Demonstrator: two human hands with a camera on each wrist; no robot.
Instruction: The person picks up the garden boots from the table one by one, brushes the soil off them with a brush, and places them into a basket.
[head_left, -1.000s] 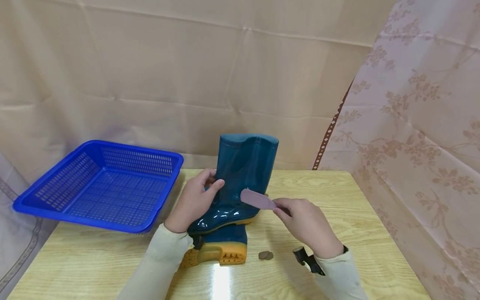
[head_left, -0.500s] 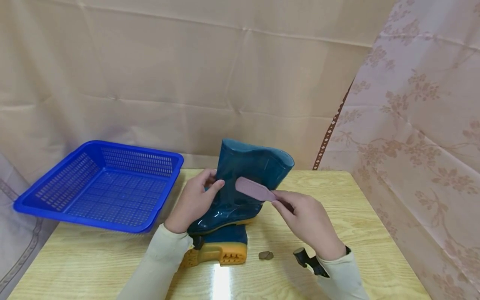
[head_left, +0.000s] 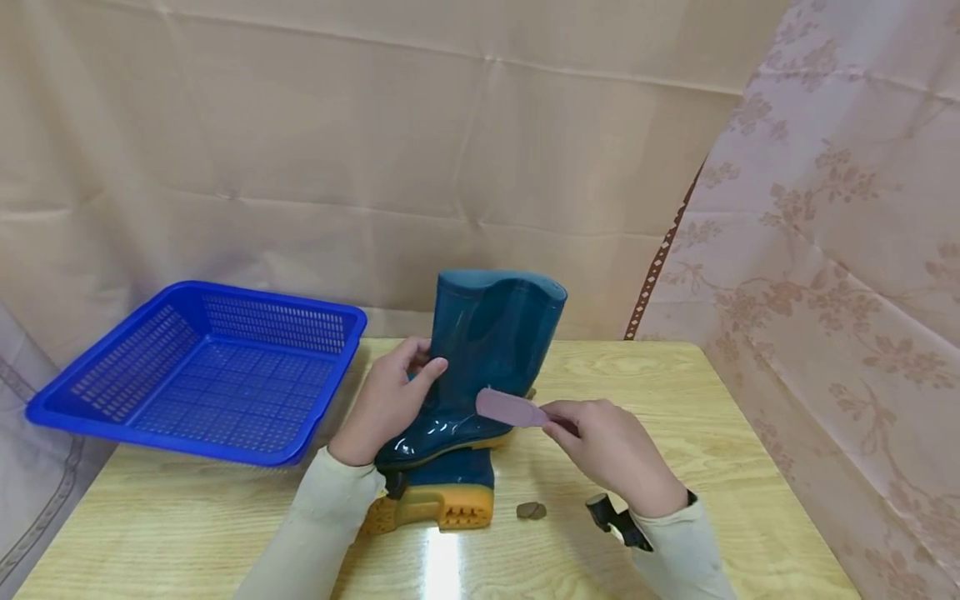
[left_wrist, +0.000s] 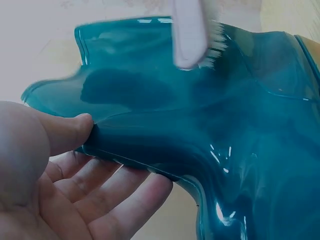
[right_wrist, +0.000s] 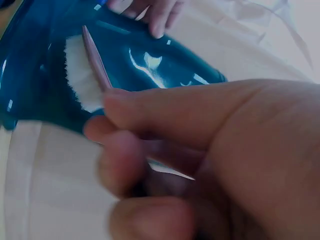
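Note:
A glossy teal rain boot (head_left: 487, 333) stands in the middle of the table, its toe pointing left and overlapping a second boot (head_left: 450, 504) lying on its side with the yellow sole toward me. My left hand (head_left: 390, 400) grips the upright boot's shaft at its front edge, thumb on the near face and fingers behind, as the left wrist view shows. A pale purple brush (head_left: 510, 408) is pinched by its handle in my right hand (head_left: 615, 446). Its white bristles (right_wrist: 80, 72) lie against the boot's side near the ankle in the right wrist view.
An empty blue plastic basket (head_left: 232, 375) sits at the left of the wooden table (head_left: 637, 367). Two small brown lumps (head_left: 532, 510) lie right of the lower boot. Beige cloth (head_left: 480, 150) hangs behind, and flowered cloth (head_left: 862, 292) at the right.
The brush moved up the shaft, then back down to near the ankle. The boot's top bent to the right and has since mostly straightened. My left hand stays in place.

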